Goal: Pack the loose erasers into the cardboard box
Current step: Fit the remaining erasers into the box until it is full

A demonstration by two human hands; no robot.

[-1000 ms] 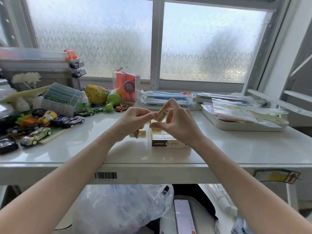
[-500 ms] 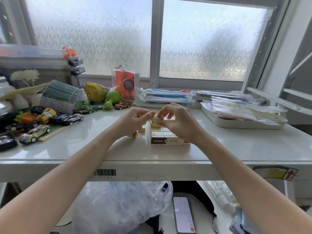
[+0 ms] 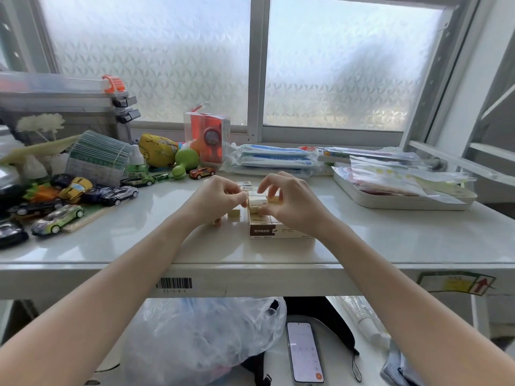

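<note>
Cream-coloured erasers already fill much of the cardboard box (image 3: 278,232), which sits on the white counter (image 3: 390,240) near its front edge, open side up, with a brown label on its near wall. Both hands are at the box's left half. The right hand (image 3: 289,201) has its fingers curled, thumb and fingertips pinching one eraser (image 3: 257,201) that lies across the packed rows, apparently being seated into its slot. The left hand (image 3: 220,196) is curled beside it, fingertips touching the same eraser's left end and the box edge, steadying or nudging it; whether it truly pinches the piece I cannot tell. Just left of the box, a loose eraser (image 3: 234,212) stands on the counter under the left hand, another small piece (image 3: 216,221) lies near the wrist, and more (image 3: 245,185) lie behind the hands. My reading: placing is mid-step, the task partly done. Next, the held eraser must be pressed flush with its neighbours, then the nearest loose one picked up and turned to match the rows
</note>
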